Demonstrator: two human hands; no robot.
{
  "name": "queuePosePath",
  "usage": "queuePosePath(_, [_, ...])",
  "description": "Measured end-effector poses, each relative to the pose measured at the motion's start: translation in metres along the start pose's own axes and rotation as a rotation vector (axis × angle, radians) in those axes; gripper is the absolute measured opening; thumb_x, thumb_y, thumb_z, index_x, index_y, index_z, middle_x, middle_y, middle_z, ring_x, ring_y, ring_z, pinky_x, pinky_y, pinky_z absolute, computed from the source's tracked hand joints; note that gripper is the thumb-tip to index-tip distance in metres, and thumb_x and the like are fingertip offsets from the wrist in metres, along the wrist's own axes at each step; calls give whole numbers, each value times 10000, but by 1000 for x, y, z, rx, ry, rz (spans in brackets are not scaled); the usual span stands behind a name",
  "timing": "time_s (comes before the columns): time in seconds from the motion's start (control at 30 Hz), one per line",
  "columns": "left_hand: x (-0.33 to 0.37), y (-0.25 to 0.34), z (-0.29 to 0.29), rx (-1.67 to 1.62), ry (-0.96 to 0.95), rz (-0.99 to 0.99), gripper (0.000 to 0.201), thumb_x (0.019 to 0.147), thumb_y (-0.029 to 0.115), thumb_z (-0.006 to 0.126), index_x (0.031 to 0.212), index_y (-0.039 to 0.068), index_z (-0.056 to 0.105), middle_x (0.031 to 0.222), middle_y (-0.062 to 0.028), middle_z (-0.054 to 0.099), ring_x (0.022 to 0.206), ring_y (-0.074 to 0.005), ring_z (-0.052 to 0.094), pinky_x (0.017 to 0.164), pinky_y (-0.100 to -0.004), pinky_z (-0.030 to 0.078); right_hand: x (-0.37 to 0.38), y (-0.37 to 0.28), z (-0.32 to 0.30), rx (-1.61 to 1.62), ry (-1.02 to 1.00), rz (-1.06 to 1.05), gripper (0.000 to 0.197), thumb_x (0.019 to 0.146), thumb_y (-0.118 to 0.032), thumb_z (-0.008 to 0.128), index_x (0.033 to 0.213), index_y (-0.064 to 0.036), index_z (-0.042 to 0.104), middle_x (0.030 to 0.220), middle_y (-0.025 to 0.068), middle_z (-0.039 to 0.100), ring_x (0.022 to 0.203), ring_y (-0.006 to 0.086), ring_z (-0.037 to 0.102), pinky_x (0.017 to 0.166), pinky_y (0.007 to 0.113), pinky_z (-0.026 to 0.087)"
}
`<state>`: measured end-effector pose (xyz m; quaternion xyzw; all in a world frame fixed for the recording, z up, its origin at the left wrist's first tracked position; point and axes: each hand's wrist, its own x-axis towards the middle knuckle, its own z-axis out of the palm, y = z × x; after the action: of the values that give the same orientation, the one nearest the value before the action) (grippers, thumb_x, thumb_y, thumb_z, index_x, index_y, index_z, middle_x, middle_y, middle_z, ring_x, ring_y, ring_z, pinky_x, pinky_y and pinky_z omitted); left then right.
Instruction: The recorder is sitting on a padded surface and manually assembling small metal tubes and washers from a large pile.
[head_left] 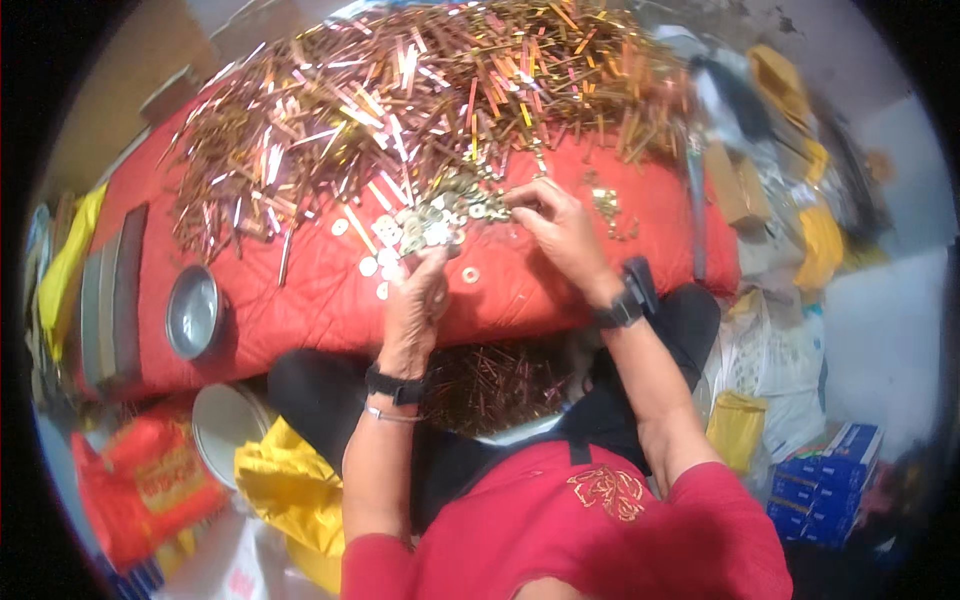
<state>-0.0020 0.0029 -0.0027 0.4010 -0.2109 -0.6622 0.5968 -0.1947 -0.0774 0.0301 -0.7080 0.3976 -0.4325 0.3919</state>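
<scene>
A small heap of pale metal washers [440,222] lies on the red quilted cloth [330,310], some of them stacked or overlapping. My left hand [415,295] is at the near edge of the heap, fingers curled together; what they hold, if anything, is hidden. To the heap's right, my right hand [555,230] pinches with thumb and forefinger close to the washers, on something too small to make out. One loose washer [470,274] sits on the cloth between the hands. Behind the heap spreads a big pile of shiny copper-coloured strips [400,110].
A metal bowl [194,312] rests on the cloth at the left, beside long flat bars [126,290]. Small brass-coloured pieces [606,205] are scattered right of my right hand. More strips [495,385] fill a container between my legs. Blue boxes [825,485] stand lower right.
</scene>
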Motion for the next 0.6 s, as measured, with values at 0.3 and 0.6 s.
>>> queuePosePath(0.3, [-12, 2, -2, 84, -112, 3, 205, 875, 217, 637, 908, 15, 650, 517, 90, 369, 404, -19, 271, 380, -197, 182, -16, -17, 38, 336, -85, 23, 133, 852, 20, 607, 949, -28, 684, 975, 19, 591, 917, 101, 570, 823, 249, 467])
queuePosePath(0.6, [-16, 10, 1, 138, -180, -97, 147, 845, 202, 672, 837, 55, 663, 545, 97, 394, 442, -18, 285, 416, -201, 190, -14, -35, 16, 175, -245, 126, 86, 881, -43, 590, 953, -16, 630, 841, 35, 601, 778, 129, 587, 700, 268, 491])
